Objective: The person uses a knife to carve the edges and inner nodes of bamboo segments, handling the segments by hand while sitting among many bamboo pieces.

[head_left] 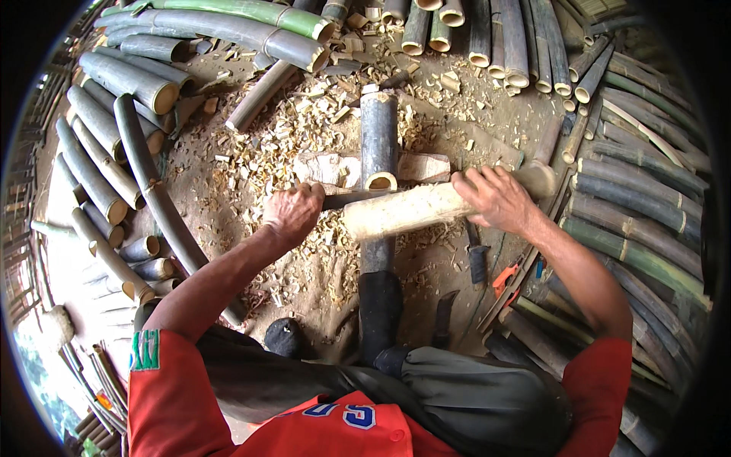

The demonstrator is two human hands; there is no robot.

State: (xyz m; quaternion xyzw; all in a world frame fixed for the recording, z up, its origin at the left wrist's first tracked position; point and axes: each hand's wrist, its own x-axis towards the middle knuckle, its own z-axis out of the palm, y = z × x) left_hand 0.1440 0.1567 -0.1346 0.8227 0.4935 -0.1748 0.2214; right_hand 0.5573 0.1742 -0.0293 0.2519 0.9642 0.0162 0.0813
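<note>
My left hand (293, 215) is closed in a fist around one end of a knife (343, 199), its dark blade pointing right. That blade passes behind a thick bamboo section (407, 211) with pale, shaved skin. My right hand (495, 199) grips this section near its right end, fingers over the top, and the piece slants slightly up to the right. Beneath it lies a dark grey bamboo tube (378, 137), resting across a pale, hacked wooden block (327, 169). My black-covered foot (379, 305) is at the tube's near end.
Pale shavings (304, 114) cover the ground. Dark bamboo tubes are piled at left (95, 179), far side (518, 46) and right (640, 206). Right of my foot lie a wrapped-handle knife (477, 263), a dark blade (444, 316) and an orange-handled tool (505, 279).
</note>
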